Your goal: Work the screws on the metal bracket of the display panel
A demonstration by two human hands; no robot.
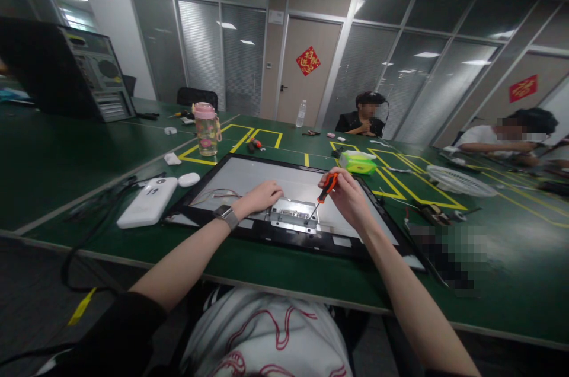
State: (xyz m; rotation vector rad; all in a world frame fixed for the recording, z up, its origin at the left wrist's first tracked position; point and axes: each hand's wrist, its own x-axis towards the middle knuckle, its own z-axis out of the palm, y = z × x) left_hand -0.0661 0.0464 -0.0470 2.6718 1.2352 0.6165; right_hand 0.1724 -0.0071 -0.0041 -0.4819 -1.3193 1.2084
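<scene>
A flat display panel (231,178) with a black frame and a pale grey back lies on the table in front of me. A metal bracket (288,209) sits near its front edge. My right hand (347,190) grips an orange-and-black screwdriver (329,186), tilted so that its tip points down at the right part of the bracket. Resting on the panel beside the bracket's upper left corner is my left hand (262,196), palm down, fingers loosely bent with nothing visible in them. Thin wires (217,193) run across the panel left of that hand.
Left of the panel lie a white power bank-like block (149,202) and a small white oval case (189,179). Beyond stand a pink-lidded bottle (207,131) and an open computer case (98,74). A green pack (358,162) and white fan grille (460,180) lie right. Two people sit opposite.
</scene>
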